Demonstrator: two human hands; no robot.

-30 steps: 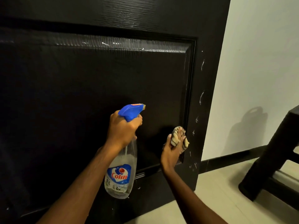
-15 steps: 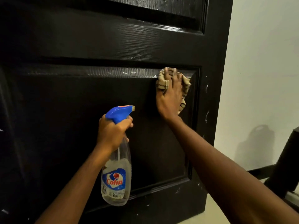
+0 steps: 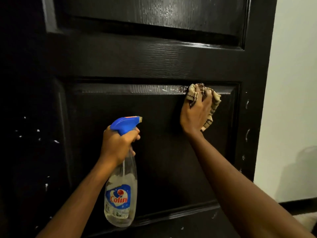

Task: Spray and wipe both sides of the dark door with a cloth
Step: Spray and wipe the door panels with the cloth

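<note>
Right hand (image 3: pixel 197 114) grips a bunched beige cloth with dark stripes (image 3: pixel 211 107), pressed flat on the dark door (image 3: pixel 154 62) at the top right corner of the lower recessed panel, fingers on the bevelled edge. Left hand (image 3: pixel 118 145) curled round the neck of a clear Colin spray bottle (image 3: pixel 121 200), blue trigger head (image 3: pixel 126 124) with nozzle aimed right toward the panel; bottle hangs upright, just in front of the door, roughly a third full. Wet sheen on the panel's top bevel left of the cloth. White flecks on the door's left and right stiles. Pale wall (image 3: pixel 295 83) at right.
</note>
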